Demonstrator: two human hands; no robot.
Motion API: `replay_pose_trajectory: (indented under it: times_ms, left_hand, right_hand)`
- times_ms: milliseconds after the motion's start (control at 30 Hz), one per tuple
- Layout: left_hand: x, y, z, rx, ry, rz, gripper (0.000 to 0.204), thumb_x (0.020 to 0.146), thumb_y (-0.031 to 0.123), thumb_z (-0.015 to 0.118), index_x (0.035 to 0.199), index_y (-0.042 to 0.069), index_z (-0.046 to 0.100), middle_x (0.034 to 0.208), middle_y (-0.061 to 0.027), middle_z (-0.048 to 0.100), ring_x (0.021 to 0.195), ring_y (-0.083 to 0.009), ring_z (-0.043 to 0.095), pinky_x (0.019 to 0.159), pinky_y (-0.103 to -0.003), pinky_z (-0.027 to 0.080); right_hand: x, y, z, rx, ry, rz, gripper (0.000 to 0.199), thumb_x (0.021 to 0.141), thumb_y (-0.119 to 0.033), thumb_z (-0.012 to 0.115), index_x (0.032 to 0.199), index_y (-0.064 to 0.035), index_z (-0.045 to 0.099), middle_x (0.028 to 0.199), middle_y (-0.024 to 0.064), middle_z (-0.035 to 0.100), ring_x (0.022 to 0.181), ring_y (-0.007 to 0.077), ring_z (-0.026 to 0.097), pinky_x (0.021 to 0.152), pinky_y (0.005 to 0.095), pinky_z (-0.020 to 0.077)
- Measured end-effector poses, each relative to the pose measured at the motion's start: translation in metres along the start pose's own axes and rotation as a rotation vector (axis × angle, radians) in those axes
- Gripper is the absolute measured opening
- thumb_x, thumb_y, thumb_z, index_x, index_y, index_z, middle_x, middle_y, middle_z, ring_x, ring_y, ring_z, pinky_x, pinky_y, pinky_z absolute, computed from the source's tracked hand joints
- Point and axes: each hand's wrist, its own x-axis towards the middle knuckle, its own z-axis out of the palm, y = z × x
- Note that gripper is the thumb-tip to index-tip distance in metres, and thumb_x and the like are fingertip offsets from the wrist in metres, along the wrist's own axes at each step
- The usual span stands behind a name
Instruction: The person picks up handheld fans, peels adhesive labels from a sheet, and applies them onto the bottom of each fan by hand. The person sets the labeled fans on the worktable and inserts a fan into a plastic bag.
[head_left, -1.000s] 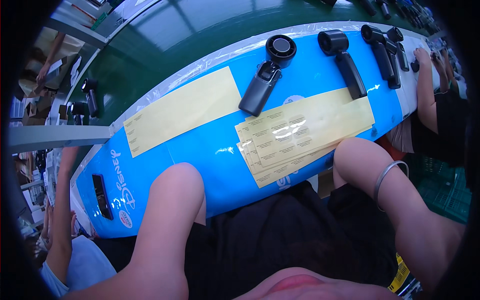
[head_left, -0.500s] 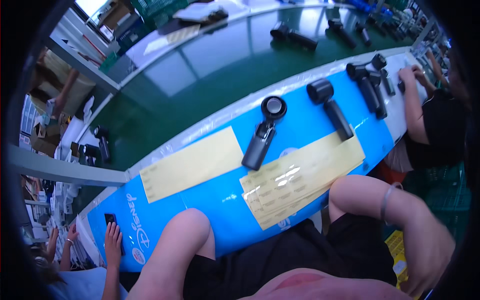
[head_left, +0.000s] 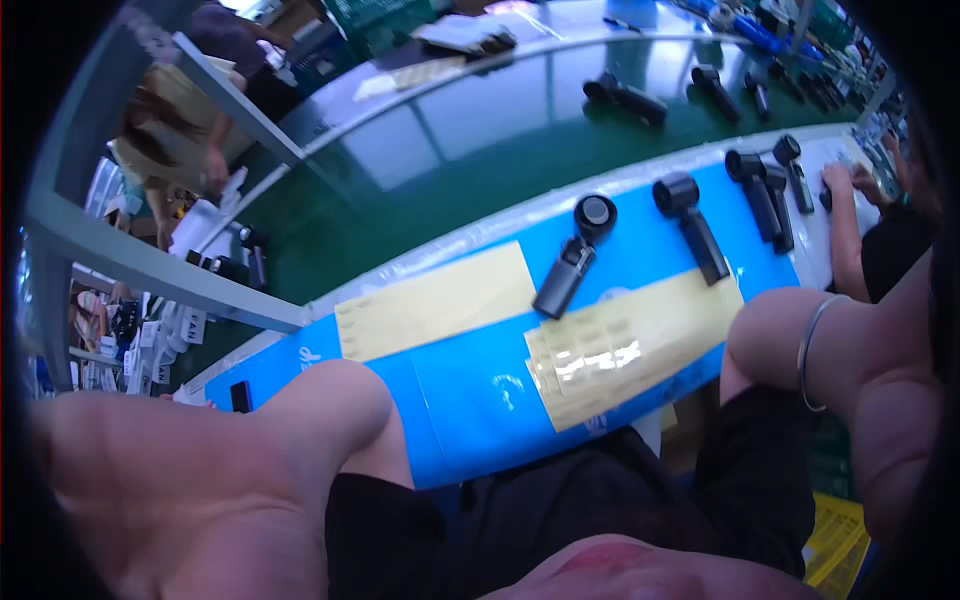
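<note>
While both hands stay unseen, forearms flank the black device (head_left: 572, 262).

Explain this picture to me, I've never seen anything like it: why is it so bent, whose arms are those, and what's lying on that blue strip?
The picture comes from a wide fisheye camera worn on a person's head, looking down, so straight edges curve near the rim. There is no machine here, only a person with bare hands.

The big pale shapes at the bottom are that person's own arms, very close to the lens: the left arm and the right arm, which wears a thin bracelet. The hands themselves cannot be made out, so I cannot tell whether they hold anything.

In front lies a blue mat with two yellow sheets on it, and several black handheld devices with round heads. Behind it runs a green belt carrying more devices. Another person's hand rests on the bench at the right, and a further person stands at the upper left.
</note>
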Motion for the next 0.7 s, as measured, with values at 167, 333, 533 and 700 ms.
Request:
replay_pose_trajectory:
  times_ms: [167,333,533,700]
  left_hand:
    - [-0.005,0.016,0.001,-0.189,0.05,-0.195,0.029,0.086,0.031,0.059,0.104,0.009,0.064,0.106,-0.005,0.061,0.101,-0.0192,0.05,0.085,-0.037,0.035]
    - [-0.02,0.034,0.006,-0.625,-0.011,-0.462,0.027,0.086,0.03,0.059,0.103,0.009,0.065,0.106,-0.0042,0.061,0.1,-0.0181,0.051,0.084,-0.036,0.037]
    - [-0.038,0.032,-0.003,-0.701,-0.009,-0.466,0.024,0.087,0.028,0.059,0.102,0.01,0.066,0.107,-0.0033,0.061,0.099,-0.0168,0.052,0.082,-0.035,0.038]
    - [-0.03,0.008,0.006,-0.796,-0.037,-0.451,0.022,0.088,0.026,0.059,0.101,0.01,0.067,0.108,-0.0025,0.062,0.098,-0.0158,0.053,0.08,-0.034,0.04]
  right_hand:
    - [-0.005,-0.004,0.012,-0.024,-0.009,-0.024,0.02,0.088,-0.012,0.057,0.093,0.0058,0.065,0.097,0.0243,0.064,0.086,0.0283,0.065,0.088,0.0461,0.0476]
    - [-0.033,-0.024,0.041,-0.079,0.003,0.0,0.019,0.088,-0.011,0.056,0.092,0.0055,0.065,0.097,0.0231,0.064,0.086,0.028,0.064,0.089,0.046,0.0475]
    - [-0.038,-0.018,0.033,-0.12,-0.02,-0.072,0.018,0.088,-0.01,0.055,0.092,0.0052,0.065,0.096,0.0215,0.064,0.085,0.0276,0.064,0.09,0.046,0.0473]
    - [-0.02,-0.019,0.012,-0.157,-0.029,-0.145,0.018,0.089,-0.008,0.054,0.092,0.0049,0.065,0.096,0.0202,0.064,0.085,0.0273,0.063,0.091,0.046,0.0472]
